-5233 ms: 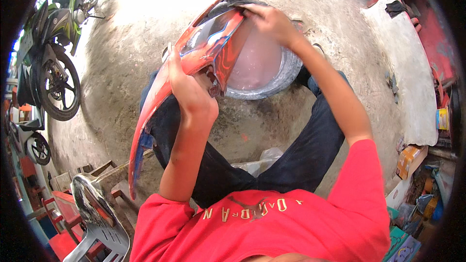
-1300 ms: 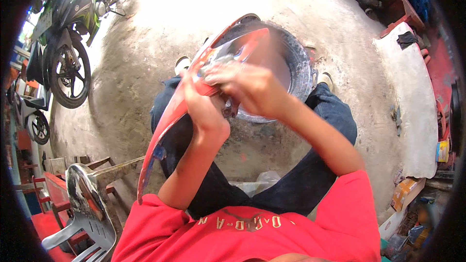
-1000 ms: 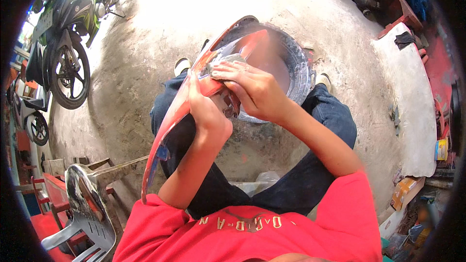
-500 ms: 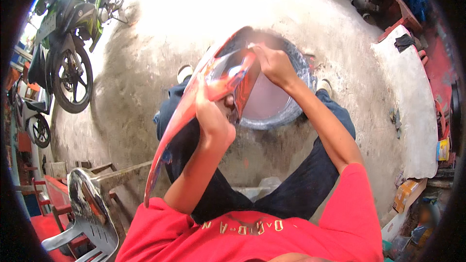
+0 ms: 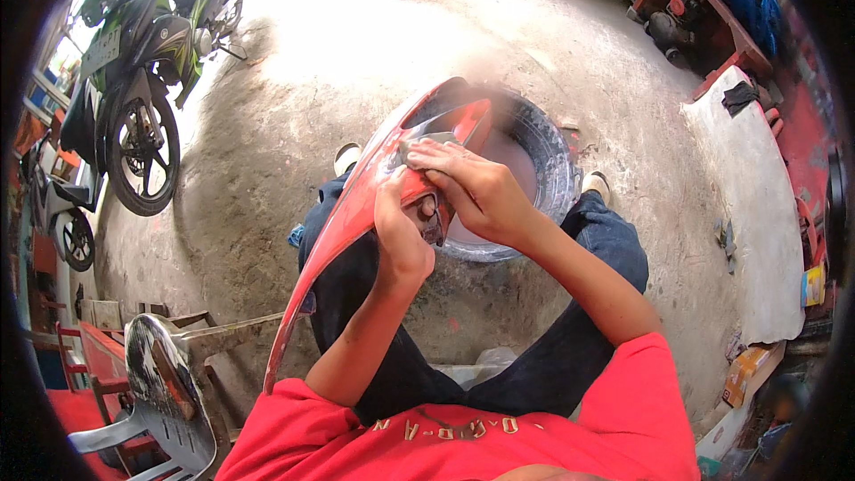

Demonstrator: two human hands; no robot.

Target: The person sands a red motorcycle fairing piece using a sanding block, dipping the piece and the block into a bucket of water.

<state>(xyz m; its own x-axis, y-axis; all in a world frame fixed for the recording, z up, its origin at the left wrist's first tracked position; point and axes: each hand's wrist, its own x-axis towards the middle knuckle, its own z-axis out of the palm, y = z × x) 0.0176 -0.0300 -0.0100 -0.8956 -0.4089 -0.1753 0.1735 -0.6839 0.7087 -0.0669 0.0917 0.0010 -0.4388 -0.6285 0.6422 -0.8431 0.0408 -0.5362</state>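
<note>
A long, curved red motorcycle fairing panel (image 5: 334, 233) slants across my left thigh, its far end over the basin. My left hand (image 5: 403, 236) is closed on the panel's inner part, fingers partly hidden behind it. With bent fingers, my right hand (image 5: 481, 187) presses a small grey sheet, seemingly sandpaper (image 5: 415, 144), against the panel's red surface just beyond my left hand. Below and beyond the hands, a round dark basin (image 5: 550, 138) holds murky greyish water (image 5: 512, 156). It stands on the floor between my feet.
Green-and-black motorcycle (image 5: 138, 116) stands at the far left, another behind it. Near left are a worn grey plastic chair (image 5: 191, 419) and a wooden frame (image 5: 240, 334). A pale slab (image 5: 753, 214) with a black cloth (image 5: 739, 98) lies right, a cardboard box (image 5: 753, 370) nearby.
My right hand has come back from the panel's far end, now beside my left hand on the red surface. The left hand keeps its hold. The view has tilted slightly upward.
</note>
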